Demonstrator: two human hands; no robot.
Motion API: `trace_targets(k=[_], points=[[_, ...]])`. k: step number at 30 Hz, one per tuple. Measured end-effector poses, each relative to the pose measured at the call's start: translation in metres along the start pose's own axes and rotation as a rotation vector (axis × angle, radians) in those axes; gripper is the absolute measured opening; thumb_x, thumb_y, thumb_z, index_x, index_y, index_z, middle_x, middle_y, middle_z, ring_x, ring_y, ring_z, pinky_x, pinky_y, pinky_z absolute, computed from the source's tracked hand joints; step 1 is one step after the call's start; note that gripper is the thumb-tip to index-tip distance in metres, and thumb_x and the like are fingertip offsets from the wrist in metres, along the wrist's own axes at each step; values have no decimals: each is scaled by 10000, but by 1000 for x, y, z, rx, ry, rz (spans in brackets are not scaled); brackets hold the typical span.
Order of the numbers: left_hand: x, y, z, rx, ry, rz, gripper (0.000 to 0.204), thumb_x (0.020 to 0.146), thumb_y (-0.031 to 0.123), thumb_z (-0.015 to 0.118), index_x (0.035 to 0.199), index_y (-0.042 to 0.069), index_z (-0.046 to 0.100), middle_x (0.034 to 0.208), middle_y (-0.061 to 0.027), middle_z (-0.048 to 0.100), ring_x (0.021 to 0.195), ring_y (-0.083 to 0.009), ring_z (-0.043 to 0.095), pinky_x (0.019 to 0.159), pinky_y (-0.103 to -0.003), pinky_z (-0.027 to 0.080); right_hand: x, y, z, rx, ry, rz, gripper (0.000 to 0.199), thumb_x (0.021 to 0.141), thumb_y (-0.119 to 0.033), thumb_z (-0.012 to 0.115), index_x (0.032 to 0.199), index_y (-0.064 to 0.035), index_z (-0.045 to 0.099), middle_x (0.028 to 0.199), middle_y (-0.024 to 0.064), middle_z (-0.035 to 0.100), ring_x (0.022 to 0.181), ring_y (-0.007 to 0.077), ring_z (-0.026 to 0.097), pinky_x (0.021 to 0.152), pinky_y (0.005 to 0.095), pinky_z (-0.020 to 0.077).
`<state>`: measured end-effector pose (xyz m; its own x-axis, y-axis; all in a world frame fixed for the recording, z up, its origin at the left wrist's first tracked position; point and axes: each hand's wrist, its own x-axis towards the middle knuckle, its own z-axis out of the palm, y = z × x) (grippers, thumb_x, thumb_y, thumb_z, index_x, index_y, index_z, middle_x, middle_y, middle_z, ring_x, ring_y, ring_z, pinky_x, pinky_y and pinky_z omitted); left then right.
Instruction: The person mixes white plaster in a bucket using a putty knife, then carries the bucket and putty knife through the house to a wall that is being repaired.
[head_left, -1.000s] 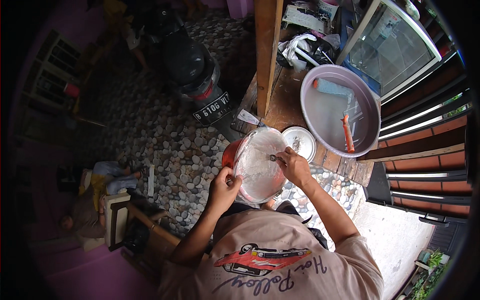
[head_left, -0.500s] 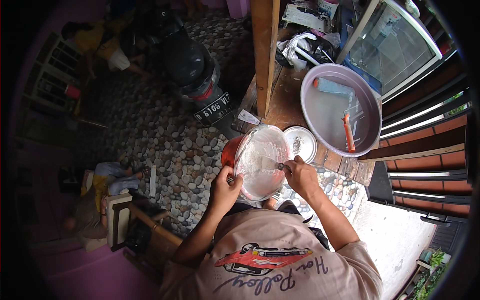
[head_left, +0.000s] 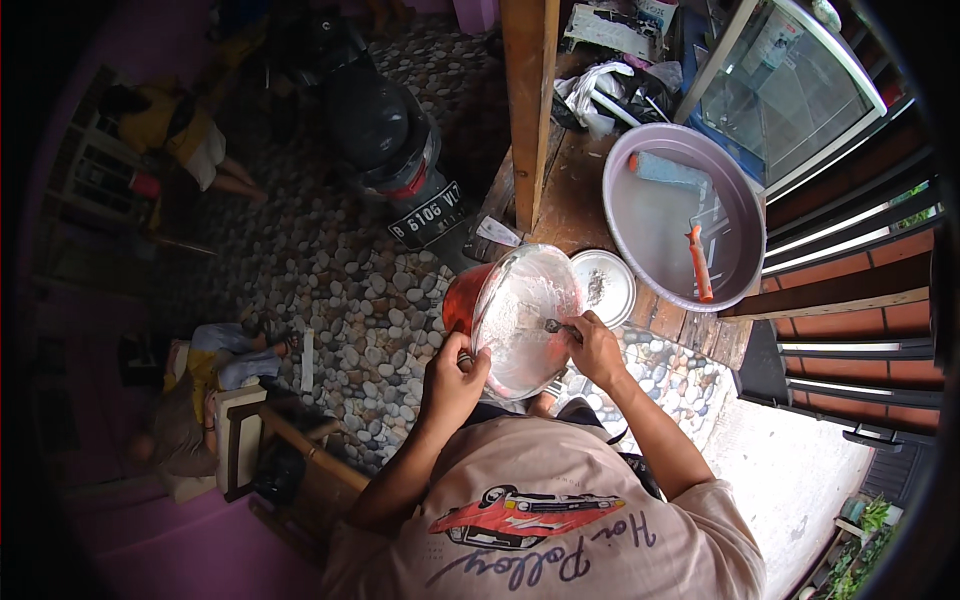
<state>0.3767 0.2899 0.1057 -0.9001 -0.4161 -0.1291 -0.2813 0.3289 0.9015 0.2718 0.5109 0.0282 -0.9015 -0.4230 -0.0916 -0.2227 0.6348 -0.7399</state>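
Two hands work a tilted red bucket (head_left: 520,320) held off the wooden counter's (head_left: 570,205) near edge: the left hand (head_left: 452,378) grips its rim, fingers clenched, while the right hand (head_left: 595,345) grasps a small metal tool (head_left: 556,326) inside. A round lid (head_left: 603,287) lies beside a grey basin (head_left: 685,215) holding a paint roller (head_left: 690,240).

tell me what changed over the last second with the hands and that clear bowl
Little changed. The right hand stays at the clear bowl with a small metal tool in its fingers, shifted slightly toward the middle. The left hand keeps hold of the near rim. The bowl stays tilted against the orange container; the round lid and the grey basin have not moved.
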Motion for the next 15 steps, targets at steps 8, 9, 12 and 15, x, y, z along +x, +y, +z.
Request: trace_targets(k=[8,9,12,15], points=[[-5,12,2,126,21,101,207,854,170,663,828,53,494,484,-16,390,446,-122,388,440,-329,327,2,5,-1,101,-8,22,221,859,-144,639,1039,-17,663,970,168,620,858,361,635,771,415,504],[-5,11,2,127,19,101,207,854,170,663,828,53,494,484,-16,390,446,-122,388,440,-329,327,3,4,-1,133,-17,40,220,859,-141,643,1040,-17,663,966,168,620,854,360,635,770,414,504],[-5,8,2,89,2,75,204,855,167,662,829,54,494,489,-21,401,446,-126,396,446,-330,337,2,5,-1,125,-12,40,221,860,-140,647,1043,-17,663,963,167,620,852,358,635,765,410,504],[-6,7,3,69,-4,65,204,857,163,662,830,48,495,496,-25,413,452,-129,406,454,-327,352,3,8,0,163,6,-4,226,866,-153,649,1044,-15,664,952,162,616,847,348,637,760,402,504]])
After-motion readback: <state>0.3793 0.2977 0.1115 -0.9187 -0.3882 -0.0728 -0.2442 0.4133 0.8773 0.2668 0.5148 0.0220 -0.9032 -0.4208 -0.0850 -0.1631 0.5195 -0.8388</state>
